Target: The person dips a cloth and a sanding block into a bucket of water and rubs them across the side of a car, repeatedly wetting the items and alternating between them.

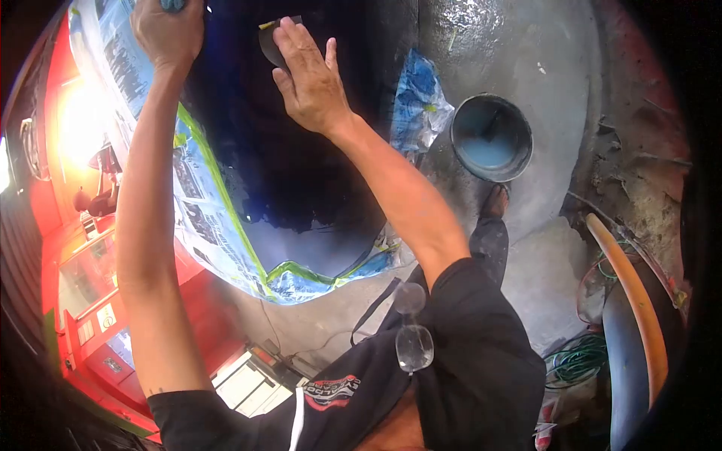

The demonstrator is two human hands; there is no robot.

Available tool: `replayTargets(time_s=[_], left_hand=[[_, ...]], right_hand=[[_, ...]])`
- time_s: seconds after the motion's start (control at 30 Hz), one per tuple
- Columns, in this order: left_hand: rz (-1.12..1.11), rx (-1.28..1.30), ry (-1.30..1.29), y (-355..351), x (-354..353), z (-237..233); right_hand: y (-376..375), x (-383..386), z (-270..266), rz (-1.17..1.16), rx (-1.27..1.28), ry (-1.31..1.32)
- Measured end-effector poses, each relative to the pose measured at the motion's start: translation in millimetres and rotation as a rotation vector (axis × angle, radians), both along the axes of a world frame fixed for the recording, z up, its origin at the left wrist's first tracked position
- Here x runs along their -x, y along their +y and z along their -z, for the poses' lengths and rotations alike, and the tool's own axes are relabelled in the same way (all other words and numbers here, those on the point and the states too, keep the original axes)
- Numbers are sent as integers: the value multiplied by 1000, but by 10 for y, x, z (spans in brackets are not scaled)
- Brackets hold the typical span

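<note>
At the top left, my left hand (167, 36) is closed around a light-blue, sponge-like piece (172, 4), mostly cut off by the frame edge. My right hand (312, 79) lies with fingers stretched over a dark, wet, glossy vehicle panel (278, 161). Under its fingertips is a thin dark grey sheet that looks like sandpaper (269, 46), with a small yellow mark at one corner. Printed masking plastic (203, 195) and green tape (218, 177) border the panel. Below my right hand the panel shows a paler, reflective area.
Right of the panel, a dark bucket (492, 167) holds bluish water on the wet concrete floor (549, 113). My foot (495, 201) is beside it. An orange curved part (635, 293) and a green coiled cord (579, 361) lie at right. Red equipment (98, 301) stands at left.
</note>
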State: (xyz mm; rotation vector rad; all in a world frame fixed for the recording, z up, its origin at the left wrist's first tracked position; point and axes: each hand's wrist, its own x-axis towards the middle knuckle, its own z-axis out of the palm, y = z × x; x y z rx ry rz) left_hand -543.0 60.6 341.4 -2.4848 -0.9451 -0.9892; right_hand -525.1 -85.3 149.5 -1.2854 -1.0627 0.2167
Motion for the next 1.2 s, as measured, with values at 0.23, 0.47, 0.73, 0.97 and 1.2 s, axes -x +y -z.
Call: replayTargets(time_s=[0.23,0.47,0.73,0.97,1.2], left_hand=[[0,-21,-15,30,-26,-51],[23,13,-17,-35,-9,-26],[8,16,-24,20,3,-18],[1,-12,-1,-98,-14,-21],[-47,-5,35,-2,22,-21]], right_hand=[[-1226,844,333,-281,93,-95],[409,-298,-81,100,109,195],[-1210,585,453,-288,184,-96],[-432,257,285,25,116,85],[-1060,598,186,-184,48,-54]])
